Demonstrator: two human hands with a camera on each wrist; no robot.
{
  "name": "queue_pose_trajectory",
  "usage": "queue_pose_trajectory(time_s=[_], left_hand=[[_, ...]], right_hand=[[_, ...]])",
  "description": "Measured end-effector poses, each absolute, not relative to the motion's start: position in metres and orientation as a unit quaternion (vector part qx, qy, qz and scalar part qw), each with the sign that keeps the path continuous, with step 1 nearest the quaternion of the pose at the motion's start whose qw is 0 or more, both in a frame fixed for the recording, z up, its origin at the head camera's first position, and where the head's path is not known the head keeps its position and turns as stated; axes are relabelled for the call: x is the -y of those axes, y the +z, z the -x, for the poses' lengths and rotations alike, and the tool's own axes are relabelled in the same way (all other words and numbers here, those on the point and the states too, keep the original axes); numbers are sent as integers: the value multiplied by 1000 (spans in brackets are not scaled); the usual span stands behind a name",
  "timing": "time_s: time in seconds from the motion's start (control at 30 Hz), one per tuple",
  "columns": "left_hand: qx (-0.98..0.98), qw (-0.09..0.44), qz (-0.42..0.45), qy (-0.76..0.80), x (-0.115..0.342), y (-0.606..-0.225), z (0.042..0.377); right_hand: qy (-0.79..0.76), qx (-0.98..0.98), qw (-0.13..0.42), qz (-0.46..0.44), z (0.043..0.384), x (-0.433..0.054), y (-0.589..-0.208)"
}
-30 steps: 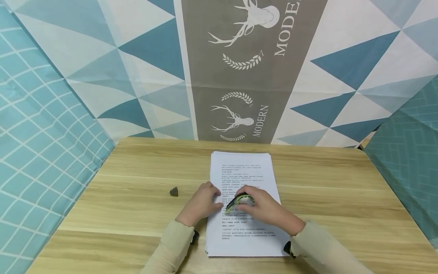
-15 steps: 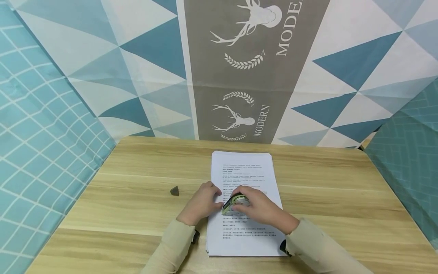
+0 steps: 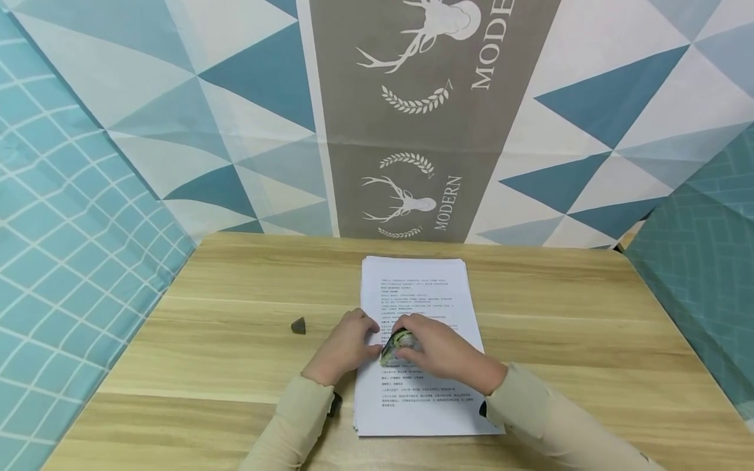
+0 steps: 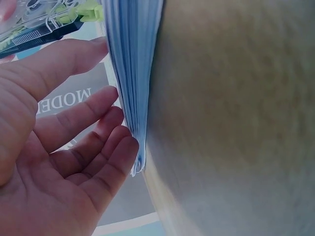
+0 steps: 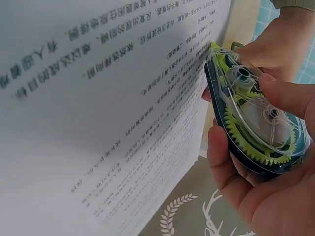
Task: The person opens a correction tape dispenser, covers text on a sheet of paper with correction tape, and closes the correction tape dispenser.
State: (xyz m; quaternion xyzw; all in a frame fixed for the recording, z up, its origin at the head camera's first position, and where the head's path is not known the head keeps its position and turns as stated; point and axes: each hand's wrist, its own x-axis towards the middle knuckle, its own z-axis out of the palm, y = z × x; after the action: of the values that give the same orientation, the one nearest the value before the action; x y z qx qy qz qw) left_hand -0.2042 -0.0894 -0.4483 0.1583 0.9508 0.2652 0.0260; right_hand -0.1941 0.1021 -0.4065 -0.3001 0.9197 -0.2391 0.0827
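Observation:
A correction tape (image 5: 256, 118) with a clear casing and lime-green gears is gripped by my right hand (image 3: 442, 350), thumb on one side and fingers on the other. Its green tip sits right at the printed text, near the left margin of the top sheet. Under both hands lies a thick paper stack (image 3: 430, 418). My left hand (image 3: 346, 347) rests at the stack's left edge, fingers relaxed and slightly bent. In the left wrist view, its fingertips (image 4: 129, 145) meet the side of the stack (image 4: 135, 64).
A small dark grey wedge-shaped piece (image 3: 299, 326) lies on the wooden table (image 3: 235, 353), left of the paper. A patterned cloth backdrop (image 3: 265, 118) stands behind the table's far edge, with tiled-print cloth (image 3: 71, 196) at the left.
My right hand has slid left with the correction tape, along the text toward the sheet's left margin. The left hand has stayed at the stack's edge.

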Motion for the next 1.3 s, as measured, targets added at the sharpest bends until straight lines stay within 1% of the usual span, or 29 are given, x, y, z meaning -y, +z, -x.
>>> queue_pose_trajectory(time_s=[0.43, 1.07, 1.3], left_hand=[[-953, 33, -154, 258, 88, -446, 205], [-957, 43, -148, 244, 85, -445, 207], [-958, 44, -145, 243, 85, -444, 207]], right_hand=[[-220, -925, 92, 297, 197, -108, -402], [-201, -937, 69, 276, 196, -138, -402], [-211, -931, 60, 291, 196, -146, -402]])
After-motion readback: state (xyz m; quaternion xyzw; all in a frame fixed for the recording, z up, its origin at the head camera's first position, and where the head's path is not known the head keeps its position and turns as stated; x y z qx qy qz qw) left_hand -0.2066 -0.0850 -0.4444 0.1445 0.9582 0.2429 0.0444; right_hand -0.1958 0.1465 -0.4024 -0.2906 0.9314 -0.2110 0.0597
